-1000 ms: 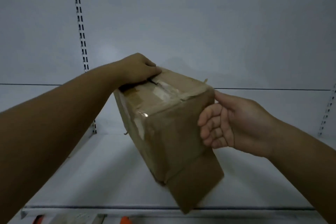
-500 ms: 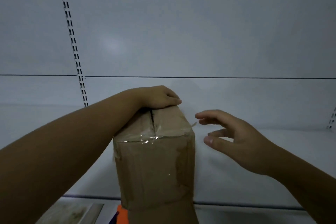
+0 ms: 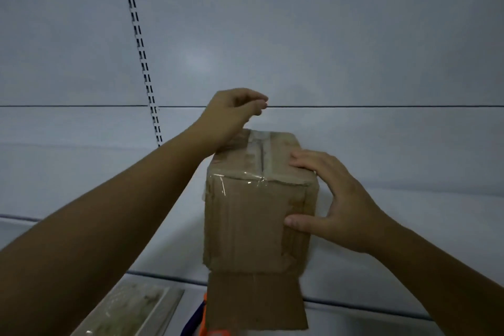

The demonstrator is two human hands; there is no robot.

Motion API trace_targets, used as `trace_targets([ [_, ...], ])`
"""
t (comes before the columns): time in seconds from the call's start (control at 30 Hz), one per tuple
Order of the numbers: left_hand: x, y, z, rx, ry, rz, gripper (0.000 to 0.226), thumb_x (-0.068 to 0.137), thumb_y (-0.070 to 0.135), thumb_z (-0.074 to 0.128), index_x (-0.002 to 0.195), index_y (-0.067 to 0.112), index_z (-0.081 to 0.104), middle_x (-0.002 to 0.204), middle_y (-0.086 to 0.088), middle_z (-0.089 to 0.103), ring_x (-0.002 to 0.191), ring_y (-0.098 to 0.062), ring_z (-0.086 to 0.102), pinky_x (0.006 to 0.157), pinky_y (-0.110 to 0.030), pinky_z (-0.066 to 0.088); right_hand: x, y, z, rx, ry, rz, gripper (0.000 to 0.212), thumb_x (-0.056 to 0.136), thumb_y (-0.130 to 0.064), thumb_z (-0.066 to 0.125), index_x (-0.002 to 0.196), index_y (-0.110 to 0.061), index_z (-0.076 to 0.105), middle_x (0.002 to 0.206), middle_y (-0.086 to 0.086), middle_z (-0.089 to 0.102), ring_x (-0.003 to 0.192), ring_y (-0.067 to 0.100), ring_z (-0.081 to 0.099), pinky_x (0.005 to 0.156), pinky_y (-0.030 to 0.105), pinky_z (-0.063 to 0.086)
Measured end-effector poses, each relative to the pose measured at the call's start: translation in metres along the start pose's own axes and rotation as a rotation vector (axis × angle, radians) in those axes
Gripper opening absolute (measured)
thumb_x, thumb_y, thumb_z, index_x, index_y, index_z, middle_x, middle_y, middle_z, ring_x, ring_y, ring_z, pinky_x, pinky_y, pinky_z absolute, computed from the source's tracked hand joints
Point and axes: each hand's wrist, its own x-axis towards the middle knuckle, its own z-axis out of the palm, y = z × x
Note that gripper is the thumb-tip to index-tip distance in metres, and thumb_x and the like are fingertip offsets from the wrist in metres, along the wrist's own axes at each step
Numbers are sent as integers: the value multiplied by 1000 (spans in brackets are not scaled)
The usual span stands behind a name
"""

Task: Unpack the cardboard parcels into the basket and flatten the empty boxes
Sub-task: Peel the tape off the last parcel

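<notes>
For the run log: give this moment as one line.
box: taped, on shelf | right hand: rests on its right top edge | left hand: fingers pinched above box, nothing seen in grip

Left hand (image 3: pixel 231 117) raised, fingers curled to the thumb; right hand (image 3: pixel 336 199) spread wide.
</notes>
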Motion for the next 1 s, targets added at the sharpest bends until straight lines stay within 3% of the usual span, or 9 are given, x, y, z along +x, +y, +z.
trace_targets([
  [0.17, -94, -12, -14, -171, 335, 60, 25, 90, 34, 49, 96, 23, 70, 95, 13, 70, 90, 2, 63, 75, -10, 49, 5, -21, 13, -246, 126, -50, 77, 60, -71, 61, 119, -22, 52, 120, 4, 51, 119, 11, 39, 91, 31, 37],
  [0.27, -115, -38, -9, -100, 379, -38, 23, 95, 40, 43, 108, 33, 60, 94, 30, 62, 90, 17, 54, 67, 0, 40, 18, -40, 19, -344, 81, -86, 76, 61, -73, 58, 115, -18, 57, 107, 3, 54, 100, 16, 49, 85, 31, 38],
  [0.37, -113, -53, -17, -163, 480, -65, 25, 91, 44, 41, 101, 35, 61, 90, 22, 65, 84, 13, 58, 64, -2, 42, 26, -56, 24, -378, -4, -99, 81, 58, -80, 51, 115, -23, 56, 105, -1, 53, 96, 14, 45, 86, 30, 34],
  [0.53, -105, -78, -22, -354, 352, -255, 45, 92, 56, 31, 89, 37, 72, 94, 6, 74, 92, -14, 68, 82, -33, 51, 34, -68, 16, -430, -191, -235, 82, 58, -83, 48, 122, -33, 54, 107, -7, 53, 97, 11, 46, 79, 30, 41],
  [0.6, -96, -82, -18, -335, 310, -298, 53, 94, 58, 27, 90, 32, 73, 91, 1, 74, 88, -14, 69, 79, -30, 51, 52, -68, 4, -336, -272, -180, 67, 59, -84, 47, 113, -45, 54, 95, -23, 49, 88, 0, 45, 71, 19, 38],
  [0.67, -84, -81, -11, -254, 293, -316, 60, 93, 60, 24, 85, 22, 71, 81, 2, 72, 79, -10, 68, 69, -21, 50, 75, -63, -3, -191, -279, -96, 39, 72, -74, 46, 96, -47, 61, 85, -25, 53, 85, -3, 50, 64, 12, 38],
  [0.77, -68, -81, -2, -189, 323, -318, 61, 96, 53, 26, 77, 7, 61, 72, -4, 63, 68, -12, 58, 61, -20, 45, 97, -47, 6, -192, -310, 3, 35, 91, -55, 37, 101, -36, 65, 99, -16, 59, 94, 3, 54, 81, 24, 42],
  [0.87, -64, -82, 1, -96, 399, -259, 47, 98, 45, 31, 96, 8, 60, 87, -1, 61, 82, -13, 57, 69, -23, 43, 103, -35, 17, -209, -389, 111, 29, 88, -56, 40, 106, -43, 59, 116, -16, 58, 106, 9, 52, 93, 38, 43],
  [1.0, -101, -77, 6, -191, 476, -88, 29, 91, 54, 41, 112, 36, 50, 105, 24, 59, 104, 3, 55, 76, -9, 46, 109, -30, 24, -154, -360, 159, 21, 88, -53, 44, 101, -45, 59, 113, -18, 59, 104, 7, 52, 87, 34, 43],
])
